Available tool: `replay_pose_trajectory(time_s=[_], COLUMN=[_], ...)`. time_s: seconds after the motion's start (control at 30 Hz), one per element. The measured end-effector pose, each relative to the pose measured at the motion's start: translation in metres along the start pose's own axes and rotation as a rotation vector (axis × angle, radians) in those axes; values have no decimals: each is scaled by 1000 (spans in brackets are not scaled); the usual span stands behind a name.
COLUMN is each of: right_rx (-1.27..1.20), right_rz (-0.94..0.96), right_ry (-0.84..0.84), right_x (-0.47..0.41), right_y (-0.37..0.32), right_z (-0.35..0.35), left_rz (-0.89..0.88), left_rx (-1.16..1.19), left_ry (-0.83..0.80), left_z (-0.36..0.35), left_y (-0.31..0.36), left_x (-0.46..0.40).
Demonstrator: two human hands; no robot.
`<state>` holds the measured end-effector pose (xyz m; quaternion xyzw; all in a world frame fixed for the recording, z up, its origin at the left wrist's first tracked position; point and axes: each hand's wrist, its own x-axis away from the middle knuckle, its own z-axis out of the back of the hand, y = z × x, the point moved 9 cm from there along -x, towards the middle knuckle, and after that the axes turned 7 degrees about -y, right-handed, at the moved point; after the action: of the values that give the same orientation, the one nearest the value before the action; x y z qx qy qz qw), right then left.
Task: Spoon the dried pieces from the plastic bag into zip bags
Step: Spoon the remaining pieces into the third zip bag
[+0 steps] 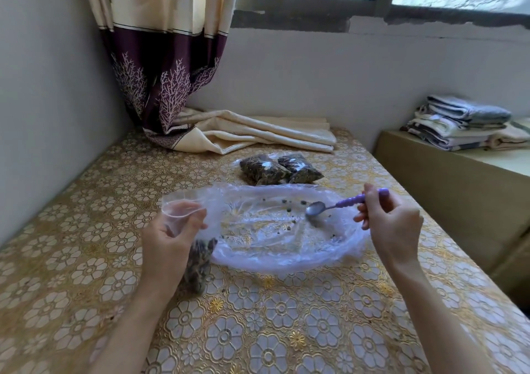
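Fingers (370,201) of the right hand (393,224) pinch the purple beaded handle of a small metal spoon (338,206), closed around it, with the bowl pointing leftward and resting low on the flattened clear plastic bag (286,230). The left hand (169,236) is curled around a zip bag (192,247), thumb and fingers holding its mouth open near the top while its lower part, already dark with dried pieces, hangs down to the table (86,259). Only a scatter of dried pieces (286,203) remains on the plastic bag, mostly along its far side, just left of the spoon bowl. The spoon's long axis runs roughly left to right, so the open mouth lies across the bag to the left of the bowl, well apart from it; the right hand looks the one to gather and carry. Both forearms reach in from the near edge, wrists raised. Two filled zip bags (279,168) lie side by side beyond the plastic bag, toward the far edge, near a folded cloth (258,133).
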<state>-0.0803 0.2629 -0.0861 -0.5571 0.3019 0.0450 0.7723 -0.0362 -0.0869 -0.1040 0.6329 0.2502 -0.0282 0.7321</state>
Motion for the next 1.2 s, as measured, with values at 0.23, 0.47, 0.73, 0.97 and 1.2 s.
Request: replay_pose_trajectory(time_s=[0.23,0.47,0.73,0.97,1.2], right_rx=[137,30,-326,-221,-56], right_rz=[89,-15,-417,-309,-159], right_ry=[-11,-3,-50,-67,-135], right_x=[-7,-20,-8,-8,-12], right_y=[-12,-3,49,34,7], right_z=[-15,-29,-45,-30,-46], left_rz=[13,22,29,27,35], left_rx=[47,58,54,50,60], left_ry=[11,9,1,-3,-5], left_z=[2,2,2,1,2], left_y=[-3,-5,-6,-7,-7], left_x=[0,-1,-1,-2,-1])
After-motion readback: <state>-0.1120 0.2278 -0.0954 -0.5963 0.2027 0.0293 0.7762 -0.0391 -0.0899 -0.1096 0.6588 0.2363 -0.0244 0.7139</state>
